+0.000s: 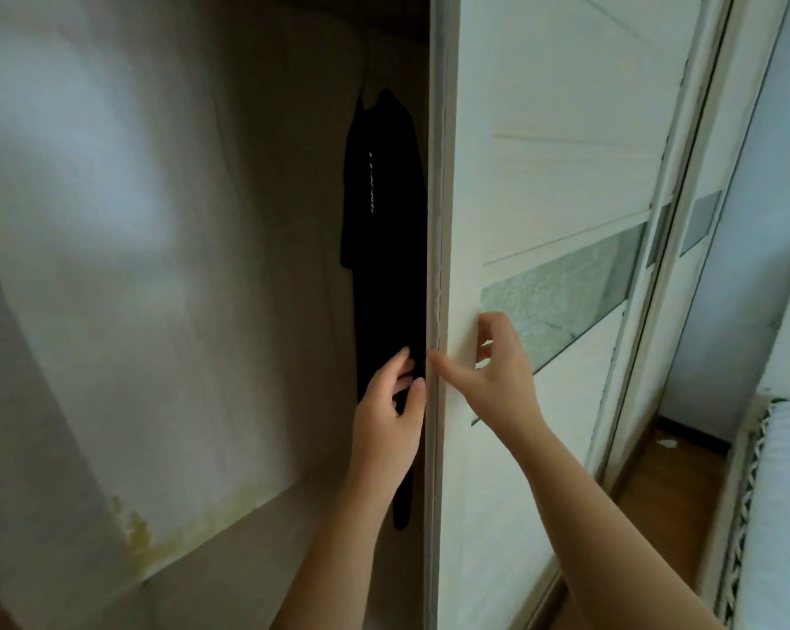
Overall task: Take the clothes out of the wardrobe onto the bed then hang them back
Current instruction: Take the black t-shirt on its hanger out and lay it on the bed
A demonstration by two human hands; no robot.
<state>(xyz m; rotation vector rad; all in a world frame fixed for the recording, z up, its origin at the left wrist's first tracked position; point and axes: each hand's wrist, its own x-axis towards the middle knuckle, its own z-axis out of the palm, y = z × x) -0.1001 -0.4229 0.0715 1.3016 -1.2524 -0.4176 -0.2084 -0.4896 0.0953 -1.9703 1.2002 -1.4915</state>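
Note:
A long black garment [386, 229] hangs on a hanger inside the open wardrobe, close against the edge of the white sliding door [543, 175]. My left hand [391, 402] reaches into the wardrobe at the garment's lower part, fingers loosely curled and touching the fabric; a firm grip does not show. My right hand [491, 366] is spread on the door's front beside its left edge, thumb at the edge strip, fingers on the panel.
The wardrobe's pale back wall [157, 311] and its floor board fill the left. A second sliding door with a frosted glass band [566, 288] lies to the right. The bed's white edge [784, 447] shows at far right above a strip of wooden floor.

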